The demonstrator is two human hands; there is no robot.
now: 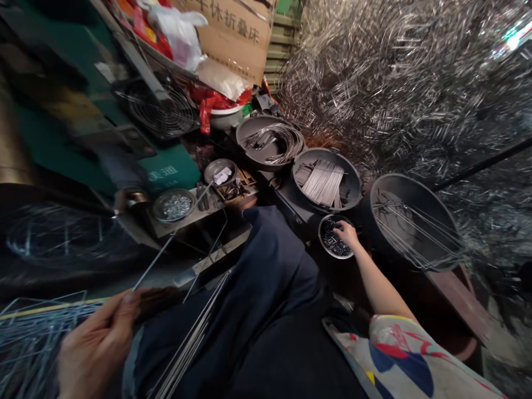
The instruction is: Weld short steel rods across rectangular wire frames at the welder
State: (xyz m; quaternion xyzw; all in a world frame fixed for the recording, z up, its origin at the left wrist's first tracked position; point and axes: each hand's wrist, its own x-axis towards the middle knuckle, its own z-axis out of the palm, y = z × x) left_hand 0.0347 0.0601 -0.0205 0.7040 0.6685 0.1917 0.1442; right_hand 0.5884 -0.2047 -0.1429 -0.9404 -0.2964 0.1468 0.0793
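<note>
My left hand (pixel 97 341), low at the left, is closed on a thin metal rod (pixel 154 264), pinched between thumb and fingers. The rod slants up and to the right, towards the machine's small ledge. At the right, my right hand (pixel 347 233) reaches into a small metal bowl (pixel 352 254) of short dark metal pieces (pixel 330 235). Its fingertips are drawn together among the pieces; what they pinch is too small to make out. Several straight metal wires (pixel 195 338) lie across my lap.
Behind the bowl stand a pan of straight wires (pixel 322 183), a pan of coiled wire (pixel 286 144) and a deep pan with long wires (pixel 415 221). A green machine (pixel 174 166) and a dish of shiny bits (pixel 174 206) are left. Tangled wire goods (pixel 394 83) are heaped at right.
</note>
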